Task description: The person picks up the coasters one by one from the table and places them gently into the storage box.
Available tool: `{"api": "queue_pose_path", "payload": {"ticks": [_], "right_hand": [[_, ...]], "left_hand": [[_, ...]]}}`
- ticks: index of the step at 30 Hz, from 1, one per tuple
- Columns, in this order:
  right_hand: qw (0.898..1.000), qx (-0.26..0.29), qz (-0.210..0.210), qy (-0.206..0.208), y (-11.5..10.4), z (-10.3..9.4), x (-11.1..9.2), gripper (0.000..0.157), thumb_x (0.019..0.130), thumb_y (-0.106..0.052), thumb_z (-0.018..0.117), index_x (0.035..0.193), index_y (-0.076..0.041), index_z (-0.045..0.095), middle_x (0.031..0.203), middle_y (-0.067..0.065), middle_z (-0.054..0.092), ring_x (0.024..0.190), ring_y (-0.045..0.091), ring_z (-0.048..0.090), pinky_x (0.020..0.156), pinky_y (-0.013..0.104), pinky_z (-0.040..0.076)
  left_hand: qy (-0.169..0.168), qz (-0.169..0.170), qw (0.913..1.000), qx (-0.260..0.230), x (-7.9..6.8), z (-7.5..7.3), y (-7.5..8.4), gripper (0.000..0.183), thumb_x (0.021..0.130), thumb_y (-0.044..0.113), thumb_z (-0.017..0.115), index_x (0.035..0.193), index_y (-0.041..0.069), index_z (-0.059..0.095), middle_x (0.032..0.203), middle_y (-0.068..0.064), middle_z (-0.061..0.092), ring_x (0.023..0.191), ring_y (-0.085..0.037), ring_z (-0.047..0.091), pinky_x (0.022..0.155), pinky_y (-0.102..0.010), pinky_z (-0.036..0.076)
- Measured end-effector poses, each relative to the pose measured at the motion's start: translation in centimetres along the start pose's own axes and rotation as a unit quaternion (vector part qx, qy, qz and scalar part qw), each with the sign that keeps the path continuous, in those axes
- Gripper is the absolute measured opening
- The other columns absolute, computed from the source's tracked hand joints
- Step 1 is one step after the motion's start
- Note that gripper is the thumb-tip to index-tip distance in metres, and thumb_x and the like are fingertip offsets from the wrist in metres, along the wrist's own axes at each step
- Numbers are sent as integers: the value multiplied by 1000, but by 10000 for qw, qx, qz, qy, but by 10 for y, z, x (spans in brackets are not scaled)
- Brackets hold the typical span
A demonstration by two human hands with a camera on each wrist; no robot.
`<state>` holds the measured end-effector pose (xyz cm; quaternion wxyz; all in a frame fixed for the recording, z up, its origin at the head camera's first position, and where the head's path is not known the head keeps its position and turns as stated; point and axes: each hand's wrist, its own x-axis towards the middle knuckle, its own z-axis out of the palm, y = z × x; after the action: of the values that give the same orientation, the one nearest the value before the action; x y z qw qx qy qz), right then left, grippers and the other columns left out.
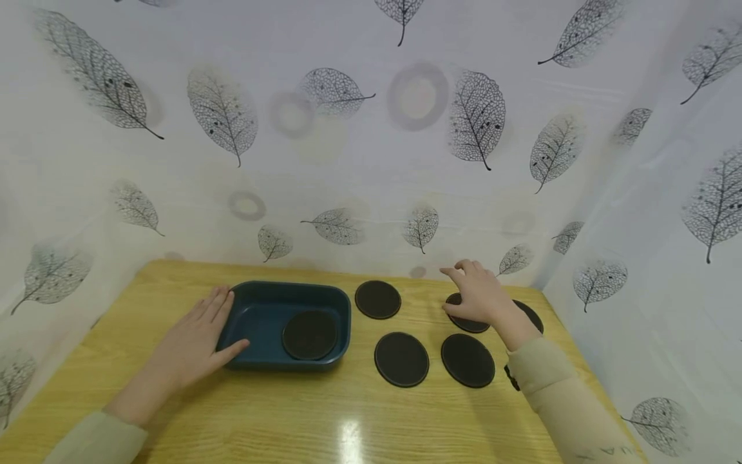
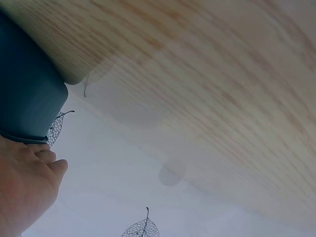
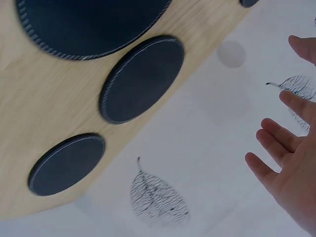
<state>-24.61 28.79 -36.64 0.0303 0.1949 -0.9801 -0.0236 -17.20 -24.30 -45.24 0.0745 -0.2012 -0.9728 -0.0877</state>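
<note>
My left hand (image 1: 194, 335) rests at the left end of a dark blue rectangular tray (image 1: 290, 291), its fingers straight along the rim and its thumb over the near corner. Inside the tray, toward its right end, lies a round black coaster (image 1: 310, 335). With fingers spread, my right hand (image 1: 478, 293) hovers above another black coaster (image 1: 472, 325) and partly hides it in the head view. Nothing is between the fingers in the right wrist view, where the black coasters (image 3: 142, 79) show stitched edges.
Right of the tray lie a back coaster (image 1: 378, 299), a front coaster (image 1: 402, 359) and one farther right (image 1: 467, 360). Another coaster (image 1: 529, 316) sits partly behind my right wrist. A leaf-print curtain (image 1: 359, 161) closes off the wooden table (image 1: 278, 412) at the back and right.
</note>
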Motion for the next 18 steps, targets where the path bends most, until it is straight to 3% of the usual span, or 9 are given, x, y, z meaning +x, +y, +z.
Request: {"api": "queue_pose_path", "payload": {"ticks": [10,18], "right_hand": [[9994,6,309,144,41,13,-28,73,92,-37,81,151,-2,56,140,33,54,127,51,53,101,70,47],[9974,-203,586,355,71,31,-47,76,91,-39,81,150,1,55,140,36,53,126,55,53,96,70,51]], "left_hand": [[20,9,10000,2,0,-3,3,102,100,60,63,161,-14,28,172,-33,22,160,-50,26,131,-60,28],[30,7,10000,9,-1,-1,2,103,101,61,61,162,-14,27,172,-33,23,160,-49,26,136,-54,18]]}}
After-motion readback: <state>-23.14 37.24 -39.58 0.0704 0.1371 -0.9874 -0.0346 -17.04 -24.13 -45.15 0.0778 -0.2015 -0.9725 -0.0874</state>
